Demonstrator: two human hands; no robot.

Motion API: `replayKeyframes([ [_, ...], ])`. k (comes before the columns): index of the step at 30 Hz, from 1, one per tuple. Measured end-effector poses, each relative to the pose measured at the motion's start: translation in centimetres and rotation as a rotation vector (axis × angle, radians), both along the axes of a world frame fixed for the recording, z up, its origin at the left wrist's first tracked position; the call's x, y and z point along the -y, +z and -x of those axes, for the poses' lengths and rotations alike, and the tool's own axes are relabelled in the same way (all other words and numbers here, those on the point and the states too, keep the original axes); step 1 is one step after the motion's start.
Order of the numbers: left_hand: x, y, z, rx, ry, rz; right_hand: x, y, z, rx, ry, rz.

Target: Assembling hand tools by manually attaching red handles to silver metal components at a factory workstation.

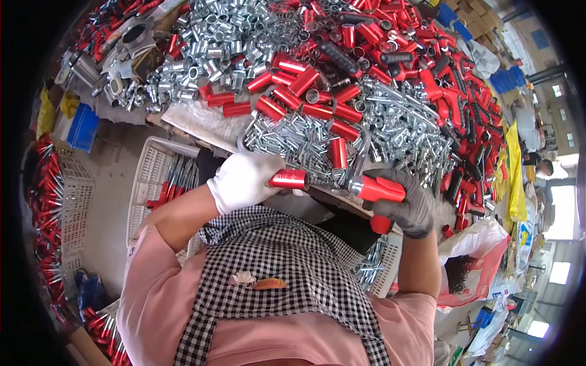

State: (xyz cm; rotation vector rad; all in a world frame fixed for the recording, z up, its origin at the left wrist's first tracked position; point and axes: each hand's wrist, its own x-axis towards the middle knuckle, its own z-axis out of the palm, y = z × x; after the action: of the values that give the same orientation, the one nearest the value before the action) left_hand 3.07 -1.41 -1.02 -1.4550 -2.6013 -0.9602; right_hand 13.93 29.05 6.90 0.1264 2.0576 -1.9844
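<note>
My left hand (245, 181), in a white glove, is closed round a short red metal tube (290, 179). A thin coil spring (322, 182) bridges the gap between that tube and a red pistol-shaped tool body (379, 189) with a silver collar. Wrapped about the tool body are the fingers of my right hand (410, 204), in a dark grey glove. A round red end (381, 224) shows below that hand. Just beyond both hands lies a heap of small silver pins (293, 143), with loose red tubes (339, 152) on top.
Silver sleeves (229, 46) are piled far on the bench, and red tool bodies with black grips (461, 110) at right. A white crate (149, 168) of red-handled rods stands at left, another crate (390, 262) below my right arm. A woven sack (476, 262) stands at right.
</note>
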Motion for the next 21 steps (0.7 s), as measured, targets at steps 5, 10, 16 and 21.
replayKeyframes([
  [5, -1.2, 0.0, -1.1, -0.116, -0.095, 0.042, 1.7, -1.9, -0.7, -0.098, 0.207, -0.326],
  [10, -2.0, 1.5, -1.4, 0.642, -0.505, 0.22, 2.8, -1.5, 0.0, -1.36, 0.613, -0.94],
  [16, -2.9, 1.6, -2.2, 1.294, -0.567, 0.566, 2.5, -1.1, -0.8, -1.397, 0.832, -1.015],
  [21, -2.6, 1.8, -2.7, 0.441, -0.436, 0.129, 2.6, -2.0, -1.5, -1.15, 0.677, -1.018],
])
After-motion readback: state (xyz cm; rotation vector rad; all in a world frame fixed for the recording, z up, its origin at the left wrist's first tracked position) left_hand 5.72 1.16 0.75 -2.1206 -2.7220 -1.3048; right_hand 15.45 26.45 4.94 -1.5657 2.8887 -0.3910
